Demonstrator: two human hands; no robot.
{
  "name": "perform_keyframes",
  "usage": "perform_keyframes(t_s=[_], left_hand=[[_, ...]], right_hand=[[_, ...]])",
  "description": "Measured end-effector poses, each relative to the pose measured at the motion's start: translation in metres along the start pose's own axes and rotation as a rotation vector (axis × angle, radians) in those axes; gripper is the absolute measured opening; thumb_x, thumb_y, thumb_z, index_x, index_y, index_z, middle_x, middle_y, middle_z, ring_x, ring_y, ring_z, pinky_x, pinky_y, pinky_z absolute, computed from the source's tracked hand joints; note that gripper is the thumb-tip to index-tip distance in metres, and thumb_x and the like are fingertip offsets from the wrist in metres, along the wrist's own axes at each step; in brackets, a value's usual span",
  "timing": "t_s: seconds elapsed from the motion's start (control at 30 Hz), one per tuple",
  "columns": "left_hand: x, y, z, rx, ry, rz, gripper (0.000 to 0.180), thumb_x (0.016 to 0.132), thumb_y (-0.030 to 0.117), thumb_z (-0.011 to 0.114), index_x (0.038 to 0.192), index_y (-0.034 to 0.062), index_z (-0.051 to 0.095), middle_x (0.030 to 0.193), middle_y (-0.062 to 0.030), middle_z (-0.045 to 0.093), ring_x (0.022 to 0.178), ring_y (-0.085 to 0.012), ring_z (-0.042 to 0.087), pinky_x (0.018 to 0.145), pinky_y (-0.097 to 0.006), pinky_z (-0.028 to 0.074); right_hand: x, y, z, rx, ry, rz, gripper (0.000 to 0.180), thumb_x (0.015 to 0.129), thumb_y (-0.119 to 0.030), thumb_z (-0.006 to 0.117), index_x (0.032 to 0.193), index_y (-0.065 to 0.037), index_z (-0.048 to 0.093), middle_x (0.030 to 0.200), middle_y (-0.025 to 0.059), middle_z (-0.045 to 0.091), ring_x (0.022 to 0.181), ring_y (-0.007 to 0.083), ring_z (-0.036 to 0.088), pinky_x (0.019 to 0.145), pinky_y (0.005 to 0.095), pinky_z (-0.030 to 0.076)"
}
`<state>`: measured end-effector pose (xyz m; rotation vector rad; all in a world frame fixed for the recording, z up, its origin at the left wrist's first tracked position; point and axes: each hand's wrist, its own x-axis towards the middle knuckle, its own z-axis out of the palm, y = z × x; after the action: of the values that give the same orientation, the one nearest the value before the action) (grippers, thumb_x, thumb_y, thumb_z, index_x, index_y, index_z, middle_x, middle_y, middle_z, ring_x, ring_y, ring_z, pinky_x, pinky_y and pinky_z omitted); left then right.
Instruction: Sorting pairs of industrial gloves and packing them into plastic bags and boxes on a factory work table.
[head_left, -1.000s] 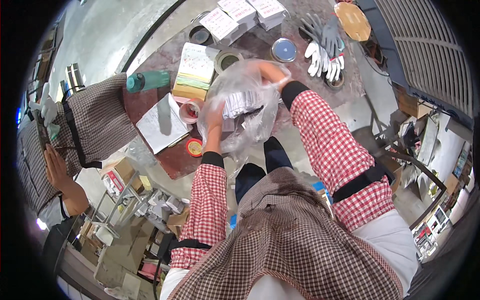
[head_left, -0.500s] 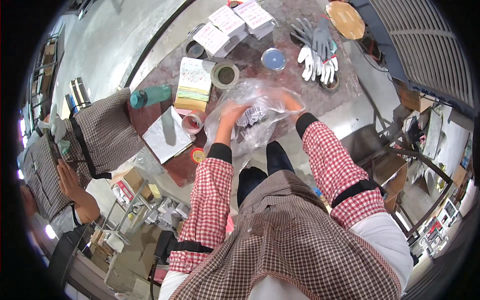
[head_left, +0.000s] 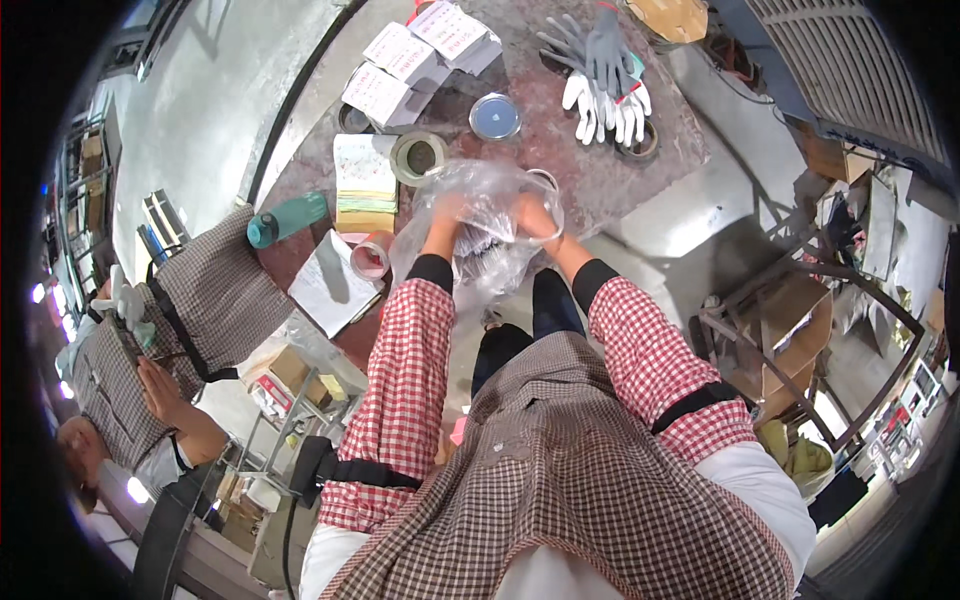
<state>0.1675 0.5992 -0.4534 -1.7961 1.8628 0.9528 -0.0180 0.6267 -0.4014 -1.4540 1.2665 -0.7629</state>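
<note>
Clear plastic bag (head_left: 487, 182) draping over them, your left hand (head_left: 450, 209) and right hand (head_left: 534, 214) are standing apart, grips unclear, presumably spreading it around the white bundle (head_left: 483, 260).

Fingertips of left grip (head_left: 447, 212) and right grip (head_left: 533, 215) obscured by clear bag (head_left: 487, 190), white contents (head_left: 485, 258) within bag blurred, dark ring (head_left: 649, 150) right of bag part-hidden by gloves (head_left: 605, 108), tan board (head_left: 672, 15) beyond bag cut off.
</note>
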Motion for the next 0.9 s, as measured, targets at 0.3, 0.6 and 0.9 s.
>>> perform_keyframes(t_s=[0.3, 0.6, 0.9], left_hand=[[-0.031, -0.060, 0.025, -0.603, 0.131, 0.158, 0.040, 0.071, 0.033, 0.063, 0.098, 0.0040, 0.062, 0.098, -0.0175, 0.061, 0.088, -0.0313, 0.060, 0.076, -0.039, 0.046], [-0.190, 0.030, -0.147, -1.240, -0.204, -0.194, 0.034, 0.072, 0.019, 0.056, 0.097, -0.0024, 0.058, 0.085, -0.0051, 0.059, 0.072, -0.0130, 0.056, 0.062, -0.024, 0.044], [-0.323, 0.011, -0.141, -1.635, 0.219, -0.008, 0.055, 0.071, 0.015, 0.059, 0.119, -0.0055, 0.044, 0.105, -0.0093, 0.057, 0.088, -0.0136, 0.056, 0.078, -0.026, 0.044]], right_hand=[[0.010, -0.047, 0.013, -0.133, -0.244, 0.280, 0.030, 0.075, -0.021, 0.055, 0.100, -0.006, 0.060, 0.099, 0.0159, 0.060, 0.092, 0.0291, 0.056, 0.076, 0.0380, 0.045], [0.027, -0.008, -0.052, 0.170, -0.411, 0.448, 0.036, 0.078, -0.027, 0.056, 0.109, -0.008, 0.053, 0.111, 0.0069, 0.055, 0.102, 0.0226, 0.051, 0.075, 0.0430, 0.047], [-0.007, -0.084, -0.047, 0.660, -0.273, 0.348, 0.037, 0.073, -0.004, 0.058, 0.109, -0.010, 0.053, 0.088, -0.0014, 0.057, 0.083, 0.0124, 0.053, 0.063, 0.0290, 0.046]])
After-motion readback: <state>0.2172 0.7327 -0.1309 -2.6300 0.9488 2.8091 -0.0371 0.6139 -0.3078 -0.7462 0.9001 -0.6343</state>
